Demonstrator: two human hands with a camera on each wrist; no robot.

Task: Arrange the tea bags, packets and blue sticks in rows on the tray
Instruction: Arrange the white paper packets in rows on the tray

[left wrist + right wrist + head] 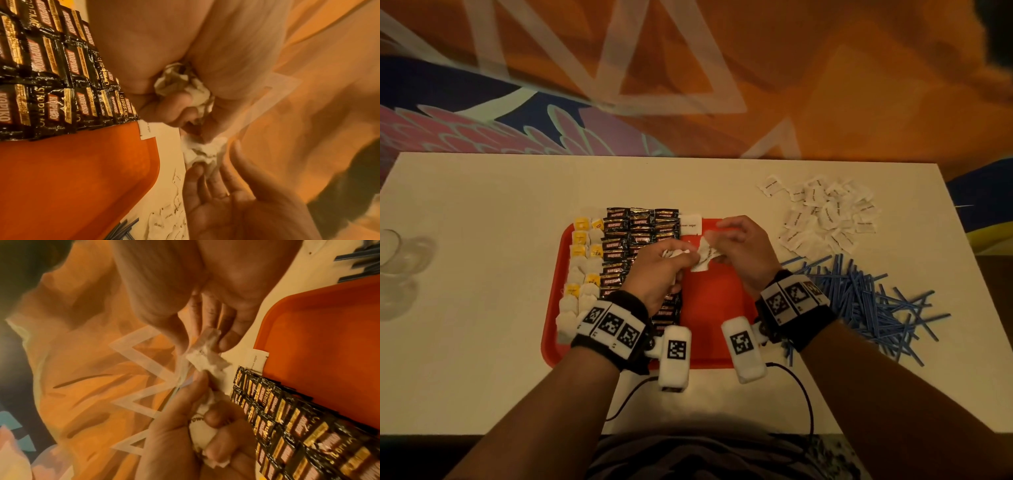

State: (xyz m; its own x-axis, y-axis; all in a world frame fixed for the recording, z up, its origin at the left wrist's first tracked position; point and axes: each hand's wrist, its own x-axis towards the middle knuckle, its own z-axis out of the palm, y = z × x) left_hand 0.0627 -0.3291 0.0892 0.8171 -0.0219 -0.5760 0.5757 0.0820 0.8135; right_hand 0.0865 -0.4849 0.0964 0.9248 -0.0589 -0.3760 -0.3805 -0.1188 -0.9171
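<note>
left hand (654, 270): fingers curled round a bunch of white sugar packets (675, 254), over the middle of the red tray (717, 298)

right hand (743, 250): we're pinching one packet (703, 255) off that bunch with thumb and fingertips

tray so far: tea bags (582, 267) far left, black Kopiko packets (633, 236) beside them, one sugar packet (691, 224) laid at the far edge

still waiting: sugar pile (825, 212) and blue sticks (866, 301) on the table, right of the tray

risk: bunch looks crumpled, so we'd guess a tug drags extras out onto the rows

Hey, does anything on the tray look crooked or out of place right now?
Mostly tidy. The lone brown sugar packet overhangs the red tray's far rim, and the left hand grips a crumpled bunch of packets.
</note>
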